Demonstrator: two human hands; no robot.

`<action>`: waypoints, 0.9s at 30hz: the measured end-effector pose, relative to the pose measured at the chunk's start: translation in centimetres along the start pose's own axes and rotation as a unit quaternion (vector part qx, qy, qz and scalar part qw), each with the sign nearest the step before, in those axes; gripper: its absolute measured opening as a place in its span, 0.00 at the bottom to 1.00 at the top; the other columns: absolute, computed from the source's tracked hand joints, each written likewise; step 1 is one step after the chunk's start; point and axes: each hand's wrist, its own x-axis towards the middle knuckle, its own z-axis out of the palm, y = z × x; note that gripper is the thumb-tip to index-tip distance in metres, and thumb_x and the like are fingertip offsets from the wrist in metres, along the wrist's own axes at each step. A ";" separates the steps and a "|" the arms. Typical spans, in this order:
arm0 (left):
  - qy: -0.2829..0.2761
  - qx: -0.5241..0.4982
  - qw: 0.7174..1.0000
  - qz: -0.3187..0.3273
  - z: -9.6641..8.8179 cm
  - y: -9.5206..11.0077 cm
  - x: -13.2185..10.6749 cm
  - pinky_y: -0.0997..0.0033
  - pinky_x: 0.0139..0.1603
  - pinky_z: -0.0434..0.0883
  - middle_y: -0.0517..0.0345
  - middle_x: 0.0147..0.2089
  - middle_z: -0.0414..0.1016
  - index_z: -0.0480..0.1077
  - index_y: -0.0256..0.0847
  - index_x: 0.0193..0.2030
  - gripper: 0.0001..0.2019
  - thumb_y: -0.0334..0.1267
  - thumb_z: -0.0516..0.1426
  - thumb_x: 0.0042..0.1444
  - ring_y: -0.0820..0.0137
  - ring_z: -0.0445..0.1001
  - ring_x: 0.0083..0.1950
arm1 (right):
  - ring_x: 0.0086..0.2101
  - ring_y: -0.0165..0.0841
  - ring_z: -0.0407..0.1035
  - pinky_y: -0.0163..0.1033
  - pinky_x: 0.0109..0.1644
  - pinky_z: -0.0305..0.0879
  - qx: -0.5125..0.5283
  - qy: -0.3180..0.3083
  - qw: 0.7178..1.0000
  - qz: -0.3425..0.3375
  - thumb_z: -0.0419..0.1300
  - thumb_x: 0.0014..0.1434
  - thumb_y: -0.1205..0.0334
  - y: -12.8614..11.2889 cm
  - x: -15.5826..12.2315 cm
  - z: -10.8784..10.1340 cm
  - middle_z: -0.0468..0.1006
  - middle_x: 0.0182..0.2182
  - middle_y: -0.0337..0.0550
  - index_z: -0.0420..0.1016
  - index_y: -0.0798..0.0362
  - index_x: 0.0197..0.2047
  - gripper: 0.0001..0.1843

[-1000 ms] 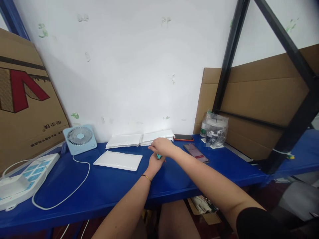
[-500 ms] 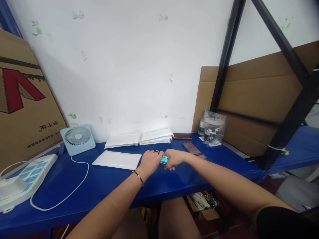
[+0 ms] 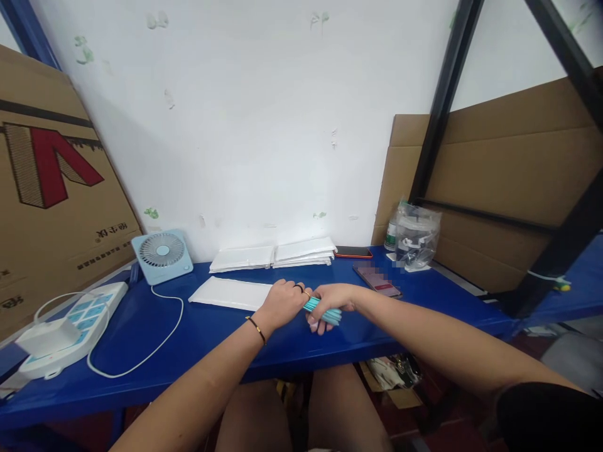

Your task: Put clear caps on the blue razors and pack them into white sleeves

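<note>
Both of my hands meet above the blue table, around a teal bundle of thin layered strips [image 3: 332, 315]. My left hand [image 3: 284, 301] is closed over its left end and hides that part. At the other side my right hand [image 3: 334, 299] grips it between thumb and fingers, and the layered end sticks out past the thumb. I cannot tell exactly what kind of thing the bundle is. Just left of my left hand, partly behind it, a white padded envelope [image 3: 230, 294] lies flat.
White envelopes [image 3: 301, 252] lie in two piles by the wall. Two phones, one dark with a red edge [image 3: 353, 252] and one lit [image 3: 378, 280], lie to the right, near a bagged clear container [image 3: 417, 238]. At left are a blue fan [image 3: 163, 257], its cable and a power strip [image 3: 78, 326].
My right hand has turned and its fingers have shifted, so more of the teal bundle shows, with its layers fanned slightly. The whole view has moved a little to the left.
</note>
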 end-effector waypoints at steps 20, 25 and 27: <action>-0.100 -0.070 0.980 -0.156 1.8 -13.1 -6.5 0.67 0.48 0.65 0.48 0.50 0.72 0.69 0.44 0.49 0.20 0.29 0.52 0.48 0.63 0.72 0.47 | 0.16 0.24 0.63 0.29 0.19 0.61 0.066 0.132 0.987 -0.064 0.65 0.44 0.54 3.3 -0.6 -1.4 0.69 0.17 0.34 0.68 0.57 0.24 0.15; 0.075 -0.128 0.962 -0.230 -1.1 -12.2 -2.9 0.68 0.42 0.67 0.53 0.38 0.75 0.65 0.41 0.52 0.19 0.33 0.49 0.51 0.64 0.73 0.39 | 0.16 0.24 0.63 0.30 0.19 0.60 0.060 0.166 0.981 -0.085 0.65 0.44 0.52 2.3 -2.4 -2.1 0.69 0.17 0.35 0.67 0.57 0.23 0.16; 0.168 -0.252 0.909 -0.287 -1.7 -12.1 -1.4 0.68 0.40 0.68 0.56 0.36 0.74 0.61 0.39 0.55 0.23 0.32 0.50 0.50 0.67 0.72 0.34 | 0.16 0.24 0.63 0.30 0.20 0.60 0.073 0.185 0.976 -0.088 0.65 0.43 0.52 2.3 -3.1 -2.6 0.69 0.17 0.35 0.68 0.57 0.24 0.17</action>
